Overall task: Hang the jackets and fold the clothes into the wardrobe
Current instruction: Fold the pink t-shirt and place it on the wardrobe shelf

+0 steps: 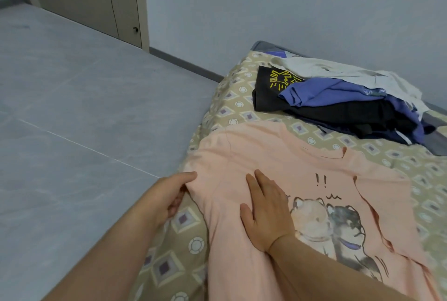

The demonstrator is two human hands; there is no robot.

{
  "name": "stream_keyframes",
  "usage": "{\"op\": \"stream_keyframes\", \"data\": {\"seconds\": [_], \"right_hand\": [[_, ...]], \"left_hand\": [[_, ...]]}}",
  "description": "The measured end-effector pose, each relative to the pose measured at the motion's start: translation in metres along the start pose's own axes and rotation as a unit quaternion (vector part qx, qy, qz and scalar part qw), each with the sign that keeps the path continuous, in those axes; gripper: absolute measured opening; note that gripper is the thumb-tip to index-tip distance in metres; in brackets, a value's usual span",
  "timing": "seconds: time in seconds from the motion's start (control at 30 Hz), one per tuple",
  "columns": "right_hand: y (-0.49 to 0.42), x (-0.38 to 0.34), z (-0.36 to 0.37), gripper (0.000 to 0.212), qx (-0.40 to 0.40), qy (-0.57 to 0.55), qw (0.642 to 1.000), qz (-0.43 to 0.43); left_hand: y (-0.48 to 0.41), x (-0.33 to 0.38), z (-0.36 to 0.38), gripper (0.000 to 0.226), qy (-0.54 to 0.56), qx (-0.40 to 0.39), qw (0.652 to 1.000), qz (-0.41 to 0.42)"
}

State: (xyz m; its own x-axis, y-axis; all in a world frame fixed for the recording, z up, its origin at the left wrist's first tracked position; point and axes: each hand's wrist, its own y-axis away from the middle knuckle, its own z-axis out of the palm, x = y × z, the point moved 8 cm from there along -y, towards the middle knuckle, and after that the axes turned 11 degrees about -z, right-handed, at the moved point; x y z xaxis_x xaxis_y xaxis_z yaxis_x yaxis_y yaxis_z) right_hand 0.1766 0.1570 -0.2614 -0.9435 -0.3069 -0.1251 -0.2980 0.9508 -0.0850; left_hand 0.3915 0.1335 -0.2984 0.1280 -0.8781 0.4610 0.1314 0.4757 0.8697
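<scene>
Pink dog-print shirt [278, 155], beige diamond-patterned bedsheet [183, 240], blue garment [326, 94]

T-shirt [278, 155] on bed [229, 97], clothes pile [350, 102] behind it

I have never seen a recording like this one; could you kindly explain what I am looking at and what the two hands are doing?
There is no machine here. A person wears one camera on the head, so this single picture looks forward and down at their own two bare hands. Before them is a bed covered by a beige sheet with a diamond pattern. Spread on it lies a peach-pink T-shirt printed with two cartoon dogs. The left hand pinches the shirt's edge near a sleeve. The right hand lies flat on the cloth and grips nothing. Further back, heaped together, lie a black shirt with a yellow print, a blue garment and a pale grey garment.
</scene>
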Motion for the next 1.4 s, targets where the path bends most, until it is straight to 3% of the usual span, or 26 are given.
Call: {"op": "stream_keyframes", "data": {"seconds": [0.1, 0.2, 0.27, 0.4, 0.57, 0.67, 0.73, 0.8, 0.9, 0.97, 1.03, 1.13, 1.23, 1.3, 1.4], "right_hand": [[0.0, 0.001, 0.0, 0.068, 0.001, -0.001, 1.0, -0.003], [0.001, 0.0, -0.001, 0.07, -0.002, -0.008, 1.0, 0.001], [0.001, 0.0, -0.003, 0.071, -0.001, -0.013, 1.0, 0.002], [0.0, -0.001, -0.004, 0.074, -0.009, -0.018, 1.0, 0.005], [0.001, 0.001, -0.001, 0.071, -0.014, -0.022, 1.0, 0.014], [0.001, 0.0, -0.002, 0.072, -0.012, -0.025, 1.0, 0.012], [0.001, 0.0, -0.001, 0.073, -0.02, -0.026, 0.999, 0.009], [0.001, 0.001, -0.001, 0.072, -0.018, -0.025, 0.999, 0.01], [0.0, 0.001, -0.001, 0.07, -0.017, -0.023, 1.0, 0.01], [0.001, 0.001, -0.001, 0.069, -0.011, -0.022, 1.0, 0.007], [0.001, 0.001, -0.001, 0.069, -0.01, -0.022, 1.0, 0.008], [0.001, 0.002, 0.0, 0.069, -0.013, -0.025, 1.0, 0.008], [0.0, 0.001, 0.0, 0.07, -0.006, -0.025, 1.0, 0.004], [0.0, 0.001, 0.0, 0.071, -0.005, -0.029, 1.0, 0.004], [0.001, 0.002, 0.001, 0.069, 0.004, -0.031, 1.0, 0.001]], "left_hand": [[0.008, 0.007, 0.002, 0.008, 0.126, 0.002, 0.988, 0.086], [0.019, 0.025, -0.001, 0.019, 0.201, -0.008, 0.965, 0.167], [0.025, 0.026, 0.009, 0.026, 0.241, -0.082, 0.95, 0.183], [0.036, 0.016, 0.026, 0.036, 0.251, -0.225, 0.932, 0.129], [0.032, 0.011, 0.02, 0.072, 0.328, -0.277, 0.902, 0.04], [0.026, 0.006, 0.011, 0.052, 0.285, -0.218, 0.933, 0.021], [0.013, 0.001, -0.012, 0.044, 0.203, -0.078, 0.976, 0.029], [0.001, -0.007, -0.037, 0.045, 0.144, 0.059, 0.987, 0.033], [-0.003, -0.026, -0.028, 0.015, 0.145, 0.036, 0.989, -0.017], [-0.001, -0.028, -0.009, 0.028, 0.185, -0.024, 0.979, -0.082], [-0.004, -0.019, 0.001, 0.044, 0.202, -0.073, 0.972, -0.092], [-0.012, 0.0, 0.01, 0.032, 0.238, -0.093, 0.965, -0.055], [-0.01, 0.024, 0.006, 0.026, 0.29, -0.046, 0.956, 0.021], [-0.005, 0.051, 0.003, 0.041, 0.311, -0.004, 0.939, 0.143], [0.028, 0.077, 0.028, 0.065, 0.193, 0.048, 0.939, 0.281]]}}
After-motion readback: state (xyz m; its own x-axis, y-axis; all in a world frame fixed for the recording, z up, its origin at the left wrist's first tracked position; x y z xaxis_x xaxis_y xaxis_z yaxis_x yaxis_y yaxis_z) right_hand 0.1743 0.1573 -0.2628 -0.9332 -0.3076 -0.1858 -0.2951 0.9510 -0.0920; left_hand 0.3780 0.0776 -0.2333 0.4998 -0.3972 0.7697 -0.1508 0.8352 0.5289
